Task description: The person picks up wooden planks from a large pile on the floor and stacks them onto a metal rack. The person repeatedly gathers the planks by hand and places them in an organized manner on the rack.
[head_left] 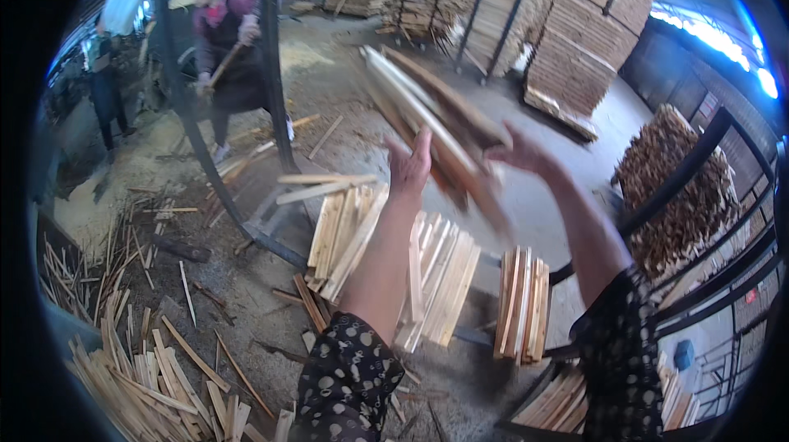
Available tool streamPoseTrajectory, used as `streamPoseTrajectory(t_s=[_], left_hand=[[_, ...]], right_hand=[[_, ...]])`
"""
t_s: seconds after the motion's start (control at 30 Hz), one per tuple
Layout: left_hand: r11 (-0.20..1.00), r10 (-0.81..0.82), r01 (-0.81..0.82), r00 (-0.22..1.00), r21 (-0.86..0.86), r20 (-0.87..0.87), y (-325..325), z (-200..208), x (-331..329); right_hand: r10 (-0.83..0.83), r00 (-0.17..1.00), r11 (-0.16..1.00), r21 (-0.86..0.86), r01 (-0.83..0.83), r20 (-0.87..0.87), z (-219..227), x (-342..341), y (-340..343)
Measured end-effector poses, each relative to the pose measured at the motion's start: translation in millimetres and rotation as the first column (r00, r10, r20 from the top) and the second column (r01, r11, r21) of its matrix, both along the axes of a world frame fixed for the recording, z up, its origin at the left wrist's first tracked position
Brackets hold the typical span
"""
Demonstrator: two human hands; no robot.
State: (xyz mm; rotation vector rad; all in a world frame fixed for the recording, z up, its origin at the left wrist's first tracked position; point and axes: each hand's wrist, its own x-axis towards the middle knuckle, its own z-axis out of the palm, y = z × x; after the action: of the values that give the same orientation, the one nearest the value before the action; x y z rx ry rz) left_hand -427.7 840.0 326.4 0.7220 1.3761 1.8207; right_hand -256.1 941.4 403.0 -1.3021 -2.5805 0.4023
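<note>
Several long wooden strips [427, 117], blurred by motion, slant through the air just beyond my hands. My left hand [408, 166] is at their near left side with its fingers and thumb apart. At the right, my right hand [526, 154] has its fingers spread near the lower part of the strips. Neither hand is wrapped round the wood; whether the fingertips still touch it is hard to tell. Below my arms lie stacked pale strips [448, 282], partly hidden by my left forearm, and a smaller stack of strips [523, 302] to the right.
Loose scrap sticks [164, 376] are heaped at the lower left. A dark metal frame [275, 55] stands at left, with a person [226, 39] holding a wooden handle behind it. Tall board stacks [575, 55] rise at the back; a bundled wood pile [678, 187] and black rails [715, 245] are at right.
</note>
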Motion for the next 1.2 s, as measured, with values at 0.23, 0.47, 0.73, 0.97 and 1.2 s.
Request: streamPoseTrajectory(t_s=[0.23, 0.47, 0.73, 0.97, 1.2], left_hand=[[0.83, -0.314, 0.386, 0.92, -0.402, 0.236, -165, -221, 107], [0.219, 0.016, 0.446, 0.888, -0.868, 0.46, -462, -335, 224], [0.345, 0.2, 0.542, 0.755, -0.766, 0.625, -529, -394, 316], [0.006, 0.569, 0.648, 0.624, -0.762, 0.535, -585, -553, 389], [0.014, 0.396, 0.385, 0.845, -0.923, 0.358, -582, -685, 422]], right_hand=[[0.033, 0.995, 0.999, -0.029, -0.036, -0.09, -204, 67, -107], [0.219, 0.954, 0.488, -0.87, 0.076, 0.206, -449, 265, -505], [-0.423, 0.871, 0.234, -0.899, 0.371, 0.249, -469, 363, -628], [-0.463, 0.764, 0.502, -0.578, 0.643, 0.449, -667, 457, -633], [-0.184, 0.78, 0.789, -0.384, 0.48, 0.599, -750, 488, -569]])
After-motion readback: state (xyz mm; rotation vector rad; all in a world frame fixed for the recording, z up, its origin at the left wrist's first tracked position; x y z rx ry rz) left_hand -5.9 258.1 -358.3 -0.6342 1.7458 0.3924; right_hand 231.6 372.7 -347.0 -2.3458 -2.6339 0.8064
